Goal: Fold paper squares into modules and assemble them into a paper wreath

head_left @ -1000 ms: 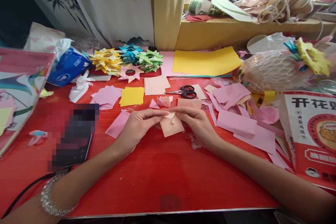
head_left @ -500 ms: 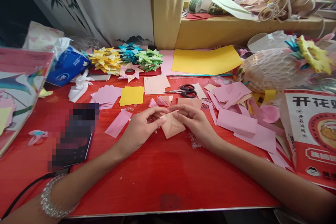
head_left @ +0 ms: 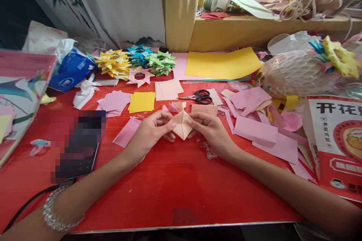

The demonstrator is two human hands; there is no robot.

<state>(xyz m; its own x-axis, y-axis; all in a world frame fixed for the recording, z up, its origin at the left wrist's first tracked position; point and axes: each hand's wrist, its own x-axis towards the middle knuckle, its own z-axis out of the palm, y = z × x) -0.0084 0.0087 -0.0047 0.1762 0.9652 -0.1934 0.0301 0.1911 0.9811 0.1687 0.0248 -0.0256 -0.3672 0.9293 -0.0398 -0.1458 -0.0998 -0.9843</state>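
A person sits at a red surface (head_left: pixel 175 192) crowded with craft paper, both bare forearms reaching in from the bottom corners. At the centre, 2 hands meet around a small peach folded paper (head_left: pixel 181 125), shaped like a diamond with a crease running down its middle. The left hand (head_left: pixel 151 132) pinches its 9 o'clock corner between thumb and fingertips; the right hand (head_left: pixel 210 131) pinches the 3 o'clock corner the same way. Both hands are closed on the paper, holding it just above the surface.

The paper looks very light, thin and easily creased; it would likely bend or tear if squeezed hard, so the folded corners and edges, where layers double up, seem the firmest places to grip.

Toward 12 o'clock of the hands lie black-handled scissors (head_left: pixel 201 97), with a large yellow sheet (head_left: pixel 223 64) beyond. At 11 o'clock sit a yellow square (head_left: pixel 141 102) and heaps of finished folded pieces (head_left: pixel 135 62) in yellow, blue and green. Pink scraps (head_left: pixel 254 128) spread out at 3 o'clock. A phone (head_left: pixel 77 147), blurred, rests at 9 o'clock, and a beaded bracelet (head_left: pixel 55 211) circles the left wrist.
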